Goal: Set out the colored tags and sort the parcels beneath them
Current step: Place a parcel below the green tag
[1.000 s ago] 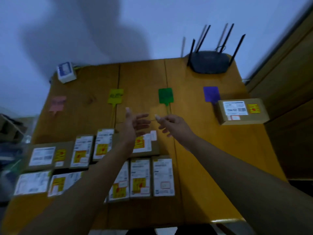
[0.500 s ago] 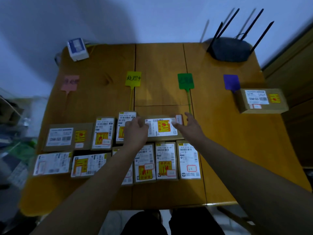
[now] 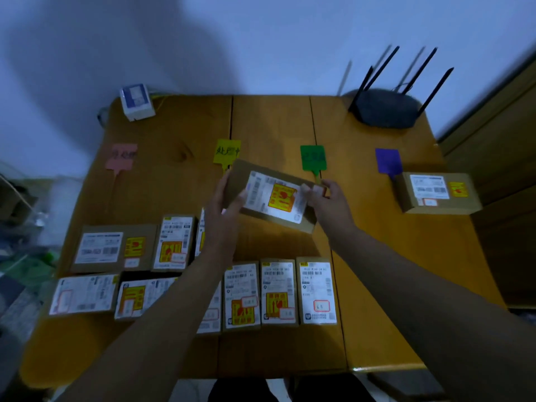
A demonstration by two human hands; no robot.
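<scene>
We look down at a wooden table (image 3: 272, 123) whose far edge meets a pale wall. At the centre of the frame, both hands hold one brown cardboard parcel (image 3: 271, 195) bearing a white shipping label and a yellow-and-red sticker. The left hand (image 3: 224, 208) grips its left end, thumb on top. The right hand (image 3: 327, 200) clasps its right end. The parcel is tilted and appears lifted off the table.

Four colored paper tags lie in a row across the middle of the frame: a pink tag (image 3: 121, 156) at left, a yellow tag (image 3: 226, 151), a green tag (image 3: 313, 158) and a purple tag (image 3: 388, 161) at right. The held parcel sits between the yellow and green tags, just below them, and covers the stem of the yellow one.

A second brown parcel (image 3: 439, 192) lies just beside and below the purple tag. In the lower left and lower centre, a cluster of labelled brown parcels (image 3: 278, 291) lies in two rows, touching one another.

At upper right stands a black router with four antennas (image 3: 385, 108). At upper left sits a small white box (image 3: 137, 101).
</scene>
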